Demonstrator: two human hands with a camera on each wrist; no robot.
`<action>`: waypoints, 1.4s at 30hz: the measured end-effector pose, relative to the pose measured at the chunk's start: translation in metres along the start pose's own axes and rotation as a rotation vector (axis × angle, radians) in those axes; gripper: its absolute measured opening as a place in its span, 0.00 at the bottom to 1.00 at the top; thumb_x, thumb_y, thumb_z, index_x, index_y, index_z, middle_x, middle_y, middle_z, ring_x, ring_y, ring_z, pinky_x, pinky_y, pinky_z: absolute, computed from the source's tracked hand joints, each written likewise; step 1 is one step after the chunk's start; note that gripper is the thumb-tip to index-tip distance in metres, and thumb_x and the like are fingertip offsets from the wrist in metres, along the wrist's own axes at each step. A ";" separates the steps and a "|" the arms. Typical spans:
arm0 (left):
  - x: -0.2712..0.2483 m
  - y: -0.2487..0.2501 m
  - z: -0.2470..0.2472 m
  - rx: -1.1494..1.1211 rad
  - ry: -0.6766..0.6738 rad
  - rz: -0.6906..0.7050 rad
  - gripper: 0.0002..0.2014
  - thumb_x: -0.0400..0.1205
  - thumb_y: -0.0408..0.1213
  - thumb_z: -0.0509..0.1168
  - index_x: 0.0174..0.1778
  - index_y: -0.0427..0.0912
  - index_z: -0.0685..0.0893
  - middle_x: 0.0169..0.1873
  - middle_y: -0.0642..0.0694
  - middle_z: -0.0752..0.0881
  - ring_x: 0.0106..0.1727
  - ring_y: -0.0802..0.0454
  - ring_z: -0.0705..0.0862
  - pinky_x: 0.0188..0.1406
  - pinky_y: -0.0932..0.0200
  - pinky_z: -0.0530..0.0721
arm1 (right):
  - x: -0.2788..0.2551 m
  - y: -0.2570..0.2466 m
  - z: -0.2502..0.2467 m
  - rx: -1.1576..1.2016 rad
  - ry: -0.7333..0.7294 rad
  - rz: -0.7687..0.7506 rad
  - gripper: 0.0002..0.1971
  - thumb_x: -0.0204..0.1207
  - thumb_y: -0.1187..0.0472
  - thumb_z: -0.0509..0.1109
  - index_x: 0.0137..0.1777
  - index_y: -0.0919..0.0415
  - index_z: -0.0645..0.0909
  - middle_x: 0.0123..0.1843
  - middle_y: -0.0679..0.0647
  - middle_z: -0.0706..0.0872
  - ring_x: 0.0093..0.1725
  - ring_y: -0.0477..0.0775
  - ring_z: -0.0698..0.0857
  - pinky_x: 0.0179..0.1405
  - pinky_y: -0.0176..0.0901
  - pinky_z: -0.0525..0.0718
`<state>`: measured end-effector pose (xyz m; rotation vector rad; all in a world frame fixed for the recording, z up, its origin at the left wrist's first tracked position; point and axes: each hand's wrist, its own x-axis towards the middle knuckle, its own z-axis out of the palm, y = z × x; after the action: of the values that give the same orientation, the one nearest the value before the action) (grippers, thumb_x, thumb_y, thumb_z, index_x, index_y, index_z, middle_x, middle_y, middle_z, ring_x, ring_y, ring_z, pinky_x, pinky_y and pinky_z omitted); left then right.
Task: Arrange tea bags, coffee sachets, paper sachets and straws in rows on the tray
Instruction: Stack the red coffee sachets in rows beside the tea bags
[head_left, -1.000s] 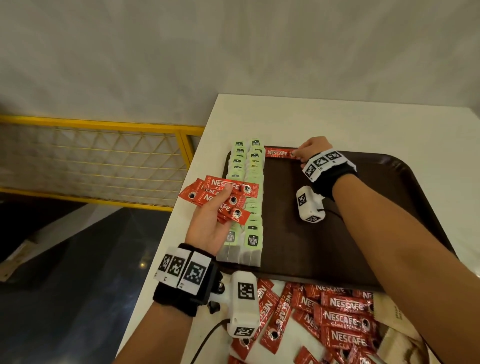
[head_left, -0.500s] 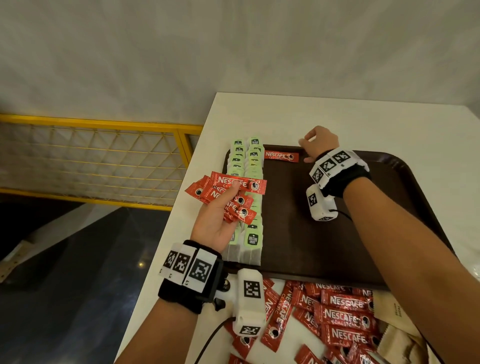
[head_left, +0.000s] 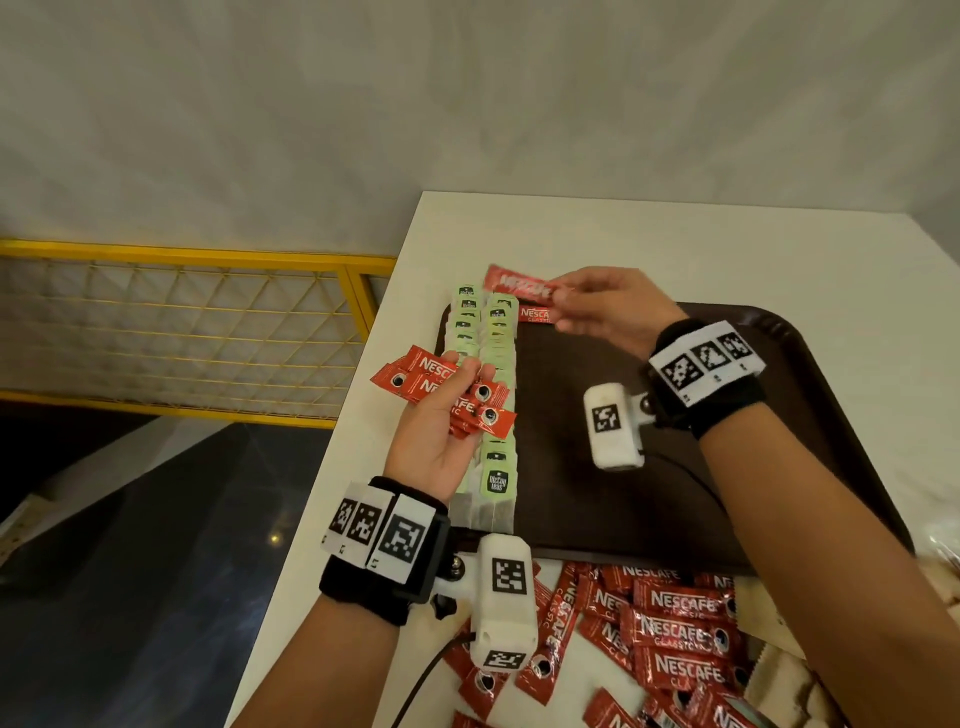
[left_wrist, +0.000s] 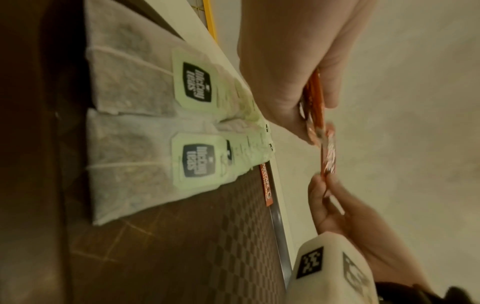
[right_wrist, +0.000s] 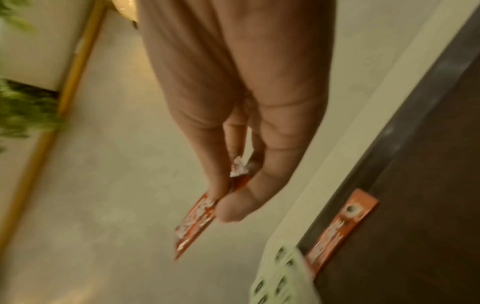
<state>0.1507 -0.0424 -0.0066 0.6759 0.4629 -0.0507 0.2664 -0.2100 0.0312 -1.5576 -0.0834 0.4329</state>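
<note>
My left hand (head_left: 441, 415) grips a fanned bunch of red coffee sachets (head_left: 431, 379) above two rows of green-tagged tea bags (head_left: 496, 480) on the left side of the dark brown tray (head_left: 675, 493). My right hand (head_left: 566, 301) pinches a single red sachet (head_left: 522, 285) by its end, in the air over the tray's far left corner. One coffee sachet (head_left: 535, 315) lies flat on the tray just below it, beside the tea bags. The right wrist view shows the pinched sachet (right_wrist: 197, 224) and the laid sachet (right_wrist: 337, 230).
Many loose red sachets (head_left: 675, 623) lie heaped on the white table (head_left: 623, 234) in front of the tray. Brown paper sachets (head_left: 779, 686) lie at the lower right. A yellow railing (head_left: 182, 254) runs past the table's left edge, with a drop to the floor beyond.
My right hand let go of the sachet laid on the tray, came back to the left hand's bunch, and now holds another single sachet over the tray's far left corner.
</note>
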 end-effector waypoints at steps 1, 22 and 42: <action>-0.001 0.001 -0.002 0.016 0.008 0.004 0.06 0.81 0.28 0.65 0.46 0.44 0.81 0.35 0.46 0.90 0.38 0.55 0.90 0.43 0.56 0.89 | 0.007 0.001 -0.008 0.020 0.093 0.011 0.07 0.77 0.75 0.65 0.53 0.72 0.81 0.41 0.60 0.84 0.39 0.51 0.85 0.36 0.32 0.88; -0.004 0.000 -0.002 0.016 0.022 -0.047 0.08 0.81 0.28 0.64 0.49 0.45 0.82 0.38 0.45 0.91 0.39 0.54 0.91 0.40 0.55 0.88 | 0.078 0.037 -0.025 -0.735 0.331 0.278 0.16 0.69 0.59 0.79 0.52 0.66 0.81 0.54 0.64 0.87 0.56 0.63 0.85 0.59 0.59 0.83; 0.004 -0.006 0.011 -0.028 -0.032 -0.055 0.23 0.80 0.33 0.66 0.72 0.38 0.75 0.58 0.39 0.86 0.41 0.50 0.90 0.43 0.52 0.90 | -0.004 -0.008 0.016 -0.570 -0.236 -0.029 0.13 0.76 0.54 0.71 0.56 0.60 0.80 0.47 0.49 0.83 0.45 0.46 0.83 0.37 0.38 0.85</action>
<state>0.1578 -0.0531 -0.0042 0.6338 0.4505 -0.1068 0.2593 -0.1961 0.0399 -2.0529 -0.4430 0.6032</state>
